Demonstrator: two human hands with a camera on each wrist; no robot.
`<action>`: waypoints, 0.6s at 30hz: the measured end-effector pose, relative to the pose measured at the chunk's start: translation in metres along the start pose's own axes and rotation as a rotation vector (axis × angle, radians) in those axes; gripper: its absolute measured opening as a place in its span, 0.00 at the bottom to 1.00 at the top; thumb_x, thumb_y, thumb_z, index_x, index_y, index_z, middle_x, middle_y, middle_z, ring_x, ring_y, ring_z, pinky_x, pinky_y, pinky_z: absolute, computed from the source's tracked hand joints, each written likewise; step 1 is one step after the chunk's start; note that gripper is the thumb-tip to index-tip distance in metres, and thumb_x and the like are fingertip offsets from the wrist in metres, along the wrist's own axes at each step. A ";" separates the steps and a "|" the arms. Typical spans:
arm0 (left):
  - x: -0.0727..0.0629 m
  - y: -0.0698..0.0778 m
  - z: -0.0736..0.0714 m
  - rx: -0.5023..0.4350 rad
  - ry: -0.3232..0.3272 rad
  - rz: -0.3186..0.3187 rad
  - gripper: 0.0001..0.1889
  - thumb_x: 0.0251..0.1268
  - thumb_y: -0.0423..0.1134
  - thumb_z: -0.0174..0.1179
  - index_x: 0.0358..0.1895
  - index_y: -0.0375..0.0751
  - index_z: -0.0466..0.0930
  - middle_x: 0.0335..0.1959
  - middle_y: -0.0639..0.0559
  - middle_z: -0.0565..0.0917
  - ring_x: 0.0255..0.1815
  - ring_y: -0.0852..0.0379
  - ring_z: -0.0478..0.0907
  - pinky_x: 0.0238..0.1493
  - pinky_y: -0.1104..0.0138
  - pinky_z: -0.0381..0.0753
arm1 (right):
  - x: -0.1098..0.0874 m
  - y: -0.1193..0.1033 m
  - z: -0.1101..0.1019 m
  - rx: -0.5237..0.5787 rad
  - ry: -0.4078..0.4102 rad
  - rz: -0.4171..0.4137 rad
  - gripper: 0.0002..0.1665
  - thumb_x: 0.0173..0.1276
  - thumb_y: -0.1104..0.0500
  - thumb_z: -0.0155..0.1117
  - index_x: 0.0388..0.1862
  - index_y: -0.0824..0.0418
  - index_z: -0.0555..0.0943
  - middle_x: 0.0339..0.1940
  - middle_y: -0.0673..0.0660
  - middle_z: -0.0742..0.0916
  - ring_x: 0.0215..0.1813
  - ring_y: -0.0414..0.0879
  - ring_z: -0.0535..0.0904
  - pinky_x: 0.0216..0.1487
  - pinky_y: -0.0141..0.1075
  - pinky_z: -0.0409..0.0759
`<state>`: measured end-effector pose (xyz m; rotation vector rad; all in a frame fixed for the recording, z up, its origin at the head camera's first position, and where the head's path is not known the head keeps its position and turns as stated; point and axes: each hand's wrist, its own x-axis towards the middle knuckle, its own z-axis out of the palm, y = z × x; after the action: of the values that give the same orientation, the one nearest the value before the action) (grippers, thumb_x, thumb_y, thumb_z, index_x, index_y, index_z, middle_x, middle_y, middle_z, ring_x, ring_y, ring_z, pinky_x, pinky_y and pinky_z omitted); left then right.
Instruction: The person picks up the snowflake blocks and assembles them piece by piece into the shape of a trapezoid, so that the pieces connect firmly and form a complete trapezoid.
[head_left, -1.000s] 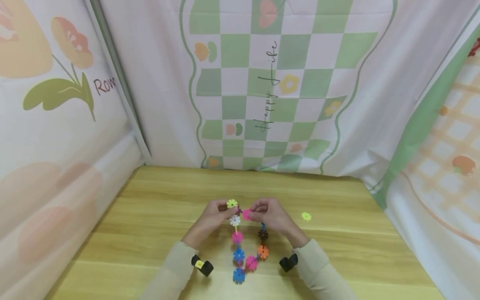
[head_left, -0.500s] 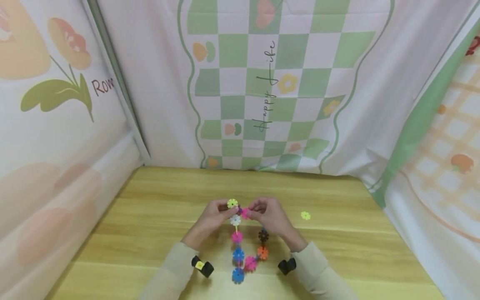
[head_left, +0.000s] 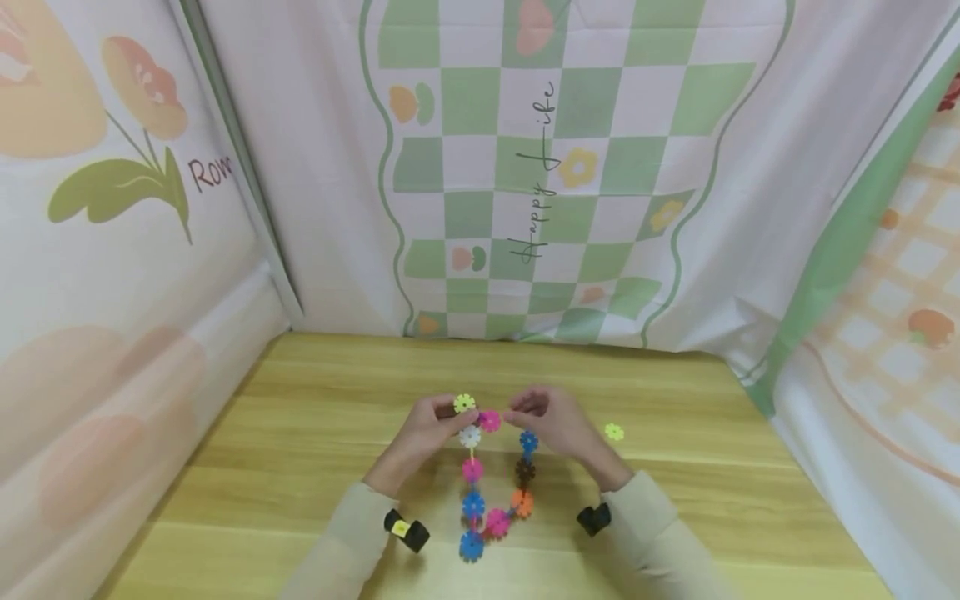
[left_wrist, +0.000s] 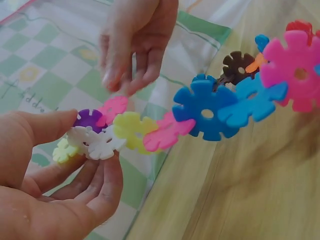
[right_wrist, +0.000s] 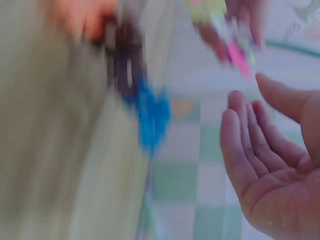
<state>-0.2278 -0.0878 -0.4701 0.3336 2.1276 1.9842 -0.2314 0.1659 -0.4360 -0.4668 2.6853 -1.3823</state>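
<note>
My left hand (head_left: 423,433) pinches the upper left end of a chain of notched plastic flower discs, near a white disc (head_left: 470,437), a purple disc (left_wrist: 90,120) and a yellow disc (head_left: 464,404). A pink disc (head_left: 490,421) sticks out to the right from there. The chain runs down through pink and blue discs, bends at the bottom, and climbs through an orange disc (head_left: 522,502) and a brown disc (head_left: 525,470) to a blue end disc (head_left: 528,441). My right hand (head_left: 551,425) is just right of the pink disc, thumb and fingers apart and holding nothing in the right wrist view.
A loose yellow flower disc (head_left: 614,432) lies on the wooden table (head_left: 337,500) to the right of my right hand. Printed curtains (head_left: 322,208) hang behind the table and along both sides. Each wrist wears a black camera (head_left: 594,519).
My right hand has let go of the pink disc and moved slightly up and right. The blue end disc now shows fully. My left hand keeps its pinch on the chain.
</note>
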 end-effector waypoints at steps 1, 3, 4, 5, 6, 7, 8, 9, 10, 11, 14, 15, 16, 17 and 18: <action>0.000 0.000 0.000 -0.010 -0.002 -0.008 0.15 0.74 0.45 0.68 0.51 0.36 0.86 0.42 0.51 0.90 0.44 0.60 0.85 0.52 0.67 0.86 | -0.001 0.005 -0.011 -0.027 0.002 0.014 0.17 0.71 0.51 0.75 0.50 0.61 0.87 0.43 0.55 0.92 0.44 0.47 0.88 0.47 0.37 0.89; 0.000 -0.001 -0.001 -0.017 0.003 -0.019 0.15 0.74 0.45 0.68 0.50 0.35 0.86 0.40 0.53 0.88 0.42 0.60 0.84 0.50 0.67 0.86 | -0.003 0.019 -0.033 -0.091 0.011 0.048 0.18 0.71 0.52 0.74 0.52 0.64 0.86 0.44 0.57 0.91 0.45 0.46 0.88 0.47 0.39 0.89; 0.000 -0.001 -0.002 -0.017 0.008 -0.023 0.15 0.74 0.45 0.68 0.50 0.36 0.85 0.39 0.54 0.88 0.41 0.60 0.83 0.49 0.67 0.86 | -0.004 0.028 -0.044 -0.131 0.012 0.058 0.18 0.72 0.53 0.73 0.52 0.65 0.86 0.44 0.58 0.91 0.45 0.48 0.88 0.47 0.41 0.89; 0.000 -0.002 -0.003 -0.016 0.013 -0.027 0.14 0.74 0.45 0.68 0.49 0.36 0.85 0.39 0.54 0.88 0.41 0.60 0.83 0.49 0.67 0.86 | -0.006 0.037 -0.055 -0.177 0.015 0.066 0.19 0.72 0.55 0.73 0.52 0.68 0.85 0.44 0.61 0.91 0.45 0.50 0.88 0.48 0.43 0.90; 0.000 -0.002 -0.003 -0.017 0.016 -0.030 0.14 0.74 0.45 0.68 0.49 0.36 0.85 0.39 0.54 0.87 0.41 0.60 0.83 0.48 0.67 0.85 | -0.009 0.046 -0.065 -0.220 0.012 0.074 0.18 0.72 0.57 0.73 0.52 0.70 0.85 0.45 0.63 0.91 0.46 0.52 0.88 0.48 0.45 0.90; 0.000 -0.002 -0.003 -0.013 0.019 -0.034 0.14 0.74 0.45 0.68 0.49 0.36 0.85 0.38 0.54 0.87 0.41 0.60 0.83 0.48 0.67 0.85 | -0.012 0.056 -0.074 -0.264 0.011 0.094 0.18 0.72 0.58 0.73 0.52 0.71 0.84 0.45 0.64 0.90 0.47 0.54 0.88 0.49 0.47 0.89; 0.000 -0.002 -0.004 -0.010 0.020 -0.035 0.14 0.74 0.45 0.68 0.49 0.36 0.85 0.38 0.54 0.87 0.41 0.60 0.83 0.48 0.67 0.85 | -0.015 0.065 -0.081 -0.306 0.009 0.114 0.19 0.71 0.59 0.73 0.52 0.72 0.84 0.46 0.65 0.90 0.48 0.56 0.87 0.50 0.49 0.89; 0.000 -0.002 -0.004 -0.010 0.020 -0.038 0.14 0.74 0.45 0.68 0.49 0.36 0.85 0.38 0.54 0.87 0.41 0.60 0.83 0.48 0.67 0.85 | -0.018 0.073 -0.088 -0.341 0.003 0.122 0.20 0.70 0.60 0.73 0.52 0.74 0.83 0.46 0.67 0.90 0.48 0.57 0.87 0.51 0.51 0.89; 0.000 -0.003 -0.004 -0.010 0.020 -0.039 0.14 0.74 0.45 0.68 0.49 0.36 0.85 0.39 0.54 0.87 0.41 0.60 0.83 0.49 0.67 0.85 | -0.021 0.081 -0.093 -0.366 -0.006 0.130 0.21 0.69 0.61 0.74 0.52 0.76 0.83 0.46 0.68 0.89 0.48 0.59 0.87 0.51 0.53 0.88; 0.000 -0.003 -0.004 -0.011 0.021 -0.040 0.14 0.73 0.45 0.68 0.48 0.37 0.85 0.38 0.54 0.87 0.41 0.60 0.83 0.48 0.67 0.85 | -0.023 0.088 -0.097 -0.384 -0.015 0.140 0.22 0.67 0.61 0.75 0.52 0.76 0.83 0.46 0.69 0.89 0.48 0.59 0.86 0.52 0.54 0.88; 0.001 -0.004 -0.003 -0.008 0.024 -0.042 0.14 0.73 0.45 0.69 0.47 0.36 0.85 0.37 0.54 0.86 0.39 0.60 0.82 0.47 0.67 0.85 | -0.029 0.104 -0.101 -0.395 -0.042 0.161 0.24 0.65 0.60 0.77 0.53 0.75 0.83 0.47 0.69 0.89 0.50 0.60 0.86 0.53 0.55 0.88; 0.001 -0.004 -0.003 -0.008 0.023 -0.043 0.14 0.73 0.45 0.69 0.47 0.37 0.85 0.37 0.54 0.86 0.39 0.60 0.82 0.47 0.67 0.85 | -0.030 0.107 -0.102 -0.391 -0.048 0.159 0.24 0.65 0.60 0.77 0.53 0.75 0.83 0.47 0.69 0.89 0.50 0.60 0.85 0.52 0.55 0.87; 0.001 -0.005 -0.003 -0.009 0.021 -0.043 0.13 0.74 0.45 0.68 0.47 0.36 0.85 0.37 0.54 0.86 0.39 0.60 0.82 0.48 0.67 0.86 | -0.031 0.110 -0.101 -0.385 -0.051 0.168 0.23 0.66 0.60 0.77 0.53 0.75 0.83 0.47 0.69 0.88 0.50 0.60 0.85 0.53 0.55 0.87; 0.002 -0.005 -0.003 -0.010 0.018 -0.043 0.13 0.74 0.45 0.68 0.47 0.37 0.85 0.37 0.54 0.86 0.39 0.60 0.82 0.48 0.66 0.86 | -0.032 0.112 -0.100 -0.382 -0.049 0.176 0.22 0.66 0.61 0.77 0.53 0.74 0.83 0.48 0.68 0.88 0.51 0.59 0.85 0.53 0.54 0.87; 0.002 -0.005 -0.002 -0.010 0.014 -0.041 0.13 0.74 0.45 0.68 0.47 0.36 0.85 0.37 0.54 0.86 0.40 0.60 0.82 0.49 0.66 0.86 | -0.033 0.113 -0.099 -0.380 -0.046 0.181 0.21 0.66 0.62 0.76 0.52 0.74 0.83 0.47 0.68 0.88 0.51 0.58 0.84 0.53 0.53 0.87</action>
<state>-0.2308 -0.0897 -0.4752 0.2725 2.1147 1.9795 -0.2474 0.3149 -0.4710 -0.2658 2.8709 -0.8072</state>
